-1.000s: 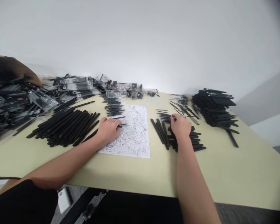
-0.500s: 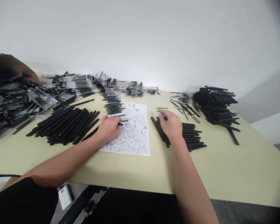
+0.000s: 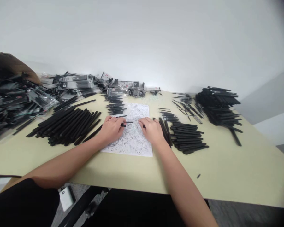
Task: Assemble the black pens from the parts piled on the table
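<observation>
My left hand (image 3: 112, 128) rests at the left side of a scribbled sheet of paper (image 3: 132, 146), its fingers closed. A thin black pen refill (image 3: 129, 122) sticks out from them to the right, and a thicker black end (image 3: 123, 125) shows just below. Across the sheet, my right hand (image 3: 151, 128) has its fingertips pinched near the refill's tip. A small dark end (image 3: 144, 126) peeks from the right fingers; its kind is hidden. Beyond my left hand lies a row of thin black refills (image 3: 115, 108).
Black pen barrels (image 3: 66, 127) lie piled at left, with more stacks (image 3: 188, 135) at right. Packaged refills (image 3: 75, 83) crowd the back left beside a cardboard box (image 3: 16, 64). A black pile (image 3: 217, 101) stands far right. One short black piece (image 3: 198, 176) lies near the front edge.
My right hand has moved left from the short refills at right onto the paper, near my left hand. The right stack and the short black piece are uncovered. My left hand stays nearly in place.
</observation>
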A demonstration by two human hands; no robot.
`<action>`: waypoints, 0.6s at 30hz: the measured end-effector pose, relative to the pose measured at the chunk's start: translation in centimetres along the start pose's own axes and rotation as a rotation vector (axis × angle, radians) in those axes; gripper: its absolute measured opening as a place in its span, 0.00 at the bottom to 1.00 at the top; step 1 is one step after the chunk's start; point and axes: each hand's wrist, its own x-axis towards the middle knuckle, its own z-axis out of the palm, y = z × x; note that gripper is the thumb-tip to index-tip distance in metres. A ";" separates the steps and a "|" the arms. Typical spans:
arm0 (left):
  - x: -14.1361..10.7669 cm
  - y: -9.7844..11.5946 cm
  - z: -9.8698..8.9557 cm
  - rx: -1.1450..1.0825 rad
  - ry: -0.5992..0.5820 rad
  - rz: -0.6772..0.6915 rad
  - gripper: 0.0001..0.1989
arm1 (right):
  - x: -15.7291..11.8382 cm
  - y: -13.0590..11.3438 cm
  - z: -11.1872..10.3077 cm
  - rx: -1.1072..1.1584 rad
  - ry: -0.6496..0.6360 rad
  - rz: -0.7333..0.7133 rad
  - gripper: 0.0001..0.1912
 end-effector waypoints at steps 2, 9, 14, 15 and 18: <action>0.0 -0.1 0.1 0.033 0.030 -0.033 0.12 | 0.0 0.4 0.0 0.003 0.021 0.020 0.12; 0.1 -0.5 0.2 0.049 0.002 0.003 0.09 | -0.1 1.5 -0.1 0.096 0.065 0.033 0.12; 0.2 -0.5 0.0 -0.015 -0.007 -0.020 0.11 | 0.0 3.0 -0.8 0.216 0.175 0.126 0.16; 0.1 -0.4 0.0 -0.022 -0.011 -0.029 0.11 | -0.1 3.7 -1.1 0.239 0.214 0.194 0.18; 0.1 -0.3 -0.1 -0.034 -0.026 -0.044 0.11 | -0.5 6.4 -1.8 0.299 0.339 0.448 0.21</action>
